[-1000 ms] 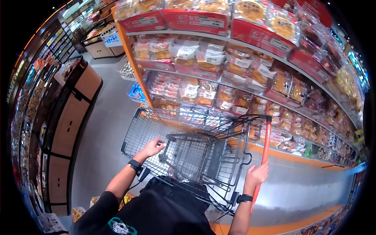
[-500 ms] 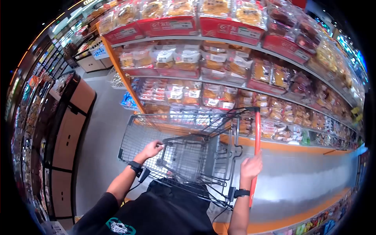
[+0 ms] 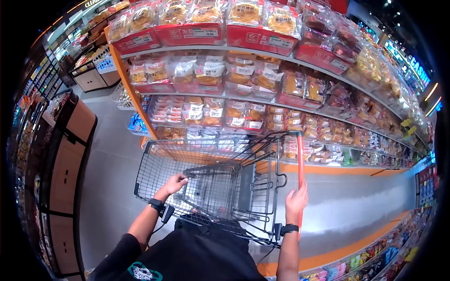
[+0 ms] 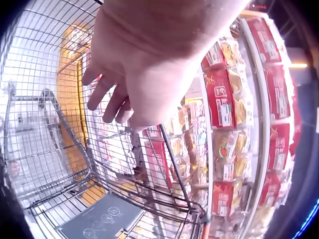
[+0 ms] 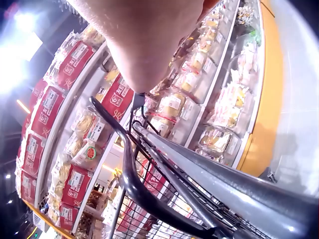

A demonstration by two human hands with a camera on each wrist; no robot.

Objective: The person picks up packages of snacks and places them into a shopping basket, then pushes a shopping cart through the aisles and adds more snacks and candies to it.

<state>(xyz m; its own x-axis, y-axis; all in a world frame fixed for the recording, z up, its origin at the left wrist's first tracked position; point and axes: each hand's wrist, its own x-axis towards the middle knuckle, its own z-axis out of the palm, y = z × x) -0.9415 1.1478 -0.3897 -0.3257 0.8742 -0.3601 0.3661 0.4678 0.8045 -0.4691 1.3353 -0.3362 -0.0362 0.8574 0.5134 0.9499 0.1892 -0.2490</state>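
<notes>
A black wire shopping cart (image 3: 213, 185) with a red handle (image 3: 301, 159) stands in front of the body. Over the basket hangs my left hand (image 3: 173, 184), its fingers loosely bent and holding nothing; the left wrist view shows the same hand (image 4: 134, 64) above the wire mesh (image 4: 119, 149). My right hand (image 3: 296, 200) grips the red handle around its middle. Up close in the right wrist view, the right hand (image 5: 144, 40) hides its own fingers, with the cart's dark frame (image 5: 134, 179) below it.
Shelves (image 3: 215, 48) of packaged baked goods in red trays run along the far side. Wooden cabinets (image 3: 67, 180) with goods on top line the left, with grey floor (image 3: 110, 164) between. White baskets (image 3: 123, 97) hang at the shelf's orange end post. More packets (image 3: 365, 257) are at lower right.
The shelves, the cart and both hands have shifted left in the head view. My right hand stays on the handle, its fingers pointing more upward; my left remains over the basket.
</notes>
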